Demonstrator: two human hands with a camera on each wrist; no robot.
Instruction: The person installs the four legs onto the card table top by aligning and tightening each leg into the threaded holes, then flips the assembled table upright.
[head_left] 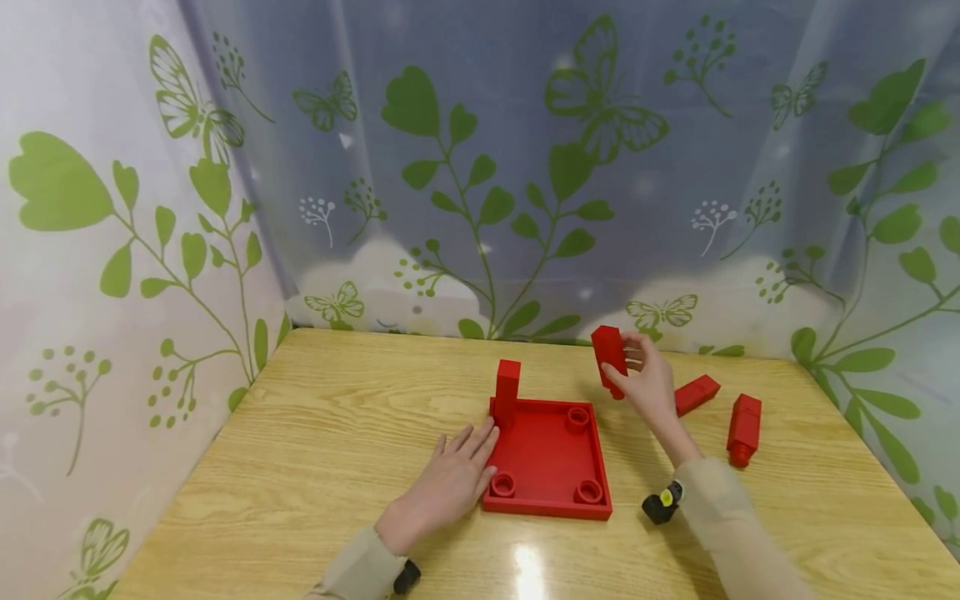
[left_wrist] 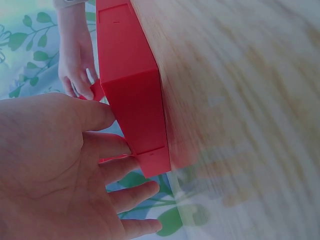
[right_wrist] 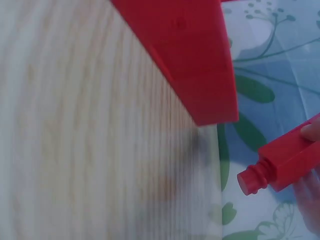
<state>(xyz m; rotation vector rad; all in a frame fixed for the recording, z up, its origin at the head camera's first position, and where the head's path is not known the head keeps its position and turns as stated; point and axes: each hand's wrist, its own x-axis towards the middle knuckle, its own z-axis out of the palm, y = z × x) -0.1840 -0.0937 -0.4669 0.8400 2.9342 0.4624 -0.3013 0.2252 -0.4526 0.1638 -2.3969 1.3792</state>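
Observation:
A red square tray-like panel (head_left: 547, 454) lies on the table, with a raised rim and round sockets in three visible corners. At its far left corner a red block leg (head_left: 507, 387) stands upright. My left hand (head_left: 444, 482) lies along the panel's left side, fingers extended; the left wrist view shows the fingertips against the red side wall (left_wrist: 135, 112). Raised beyond the panel's far right corner, my right hand (head_left: 648, 385) pinches another red leg (head_left: 609, 352) between thumb and fingers. Its ridged round peg (right_wrist: 253, 179) shows in the right wrist view, pointing away from the hand.
Two more red legs lie right of the panel: one (head_left: 697, 393) partly behind my right forearm, the other (head_left: 745, 425) with its peg toward me. The wooden table (head_left: 315, 450) meets a leaf-patterned curtain (head_left: 480, 167) at the back and left.

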